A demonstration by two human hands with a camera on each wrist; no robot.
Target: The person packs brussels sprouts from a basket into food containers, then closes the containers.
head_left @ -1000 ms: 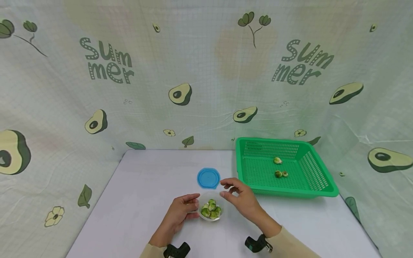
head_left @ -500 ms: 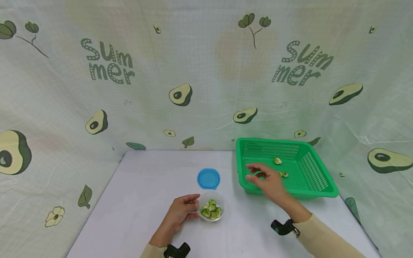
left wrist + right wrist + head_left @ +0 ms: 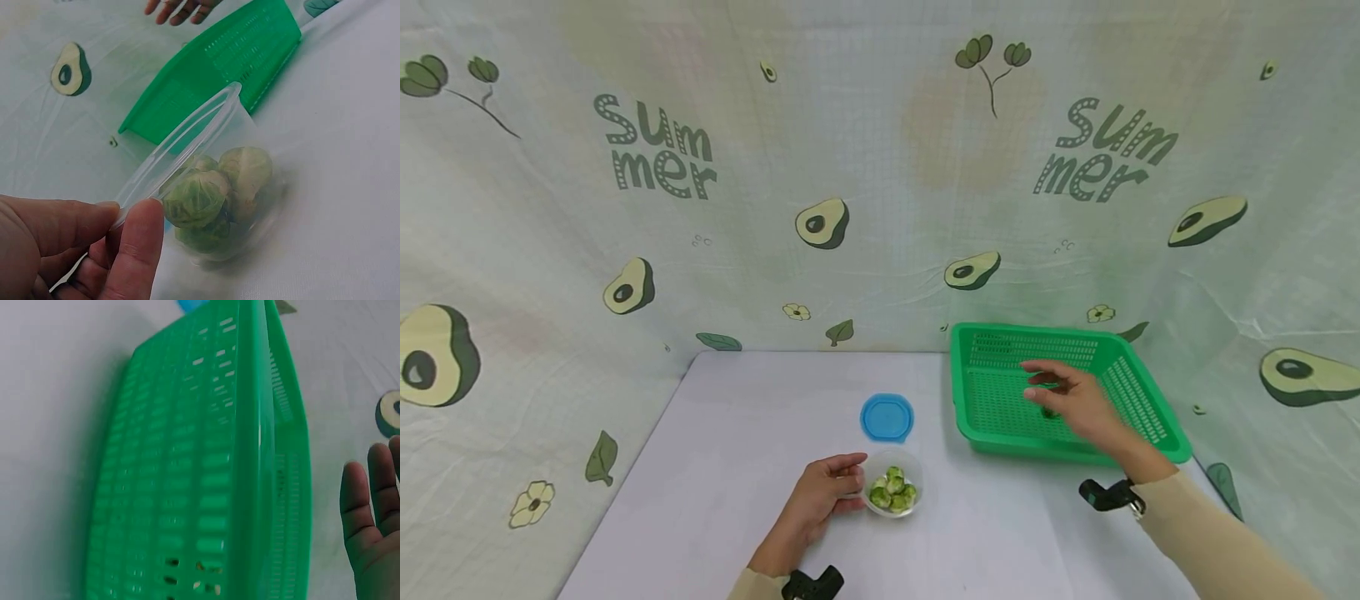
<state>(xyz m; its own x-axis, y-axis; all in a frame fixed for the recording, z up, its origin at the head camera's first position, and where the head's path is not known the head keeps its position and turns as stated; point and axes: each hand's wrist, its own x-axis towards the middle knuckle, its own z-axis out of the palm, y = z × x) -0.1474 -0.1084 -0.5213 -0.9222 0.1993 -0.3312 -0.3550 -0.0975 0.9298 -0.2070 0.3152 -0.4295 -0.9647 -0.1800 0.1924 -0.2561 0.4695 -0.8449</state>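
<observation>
My left hand pinches the rim of a small clear plastic tub between thumb and finger. Inside the tub lie several green Brussels sprouts, seen through its wall. My right hand hovers above the green plastic basket, fingers reaching left and apart from the thumb, with nothing between them. Beneath that hand, part of a Brussels sprout shows on the basket floor; the hand hides the rest of that area. In the right wrist view, fingers extend beside the basket's rim.
A blue lid lies on the white table just behind the tub. The basket's tall slotted walls stand at the back right. A printed sheet hangs behind and along both sides of the table.
My right hand has moved from beside the tub to the right, over the basket. My left hand and the tub stay in place.
</observation>
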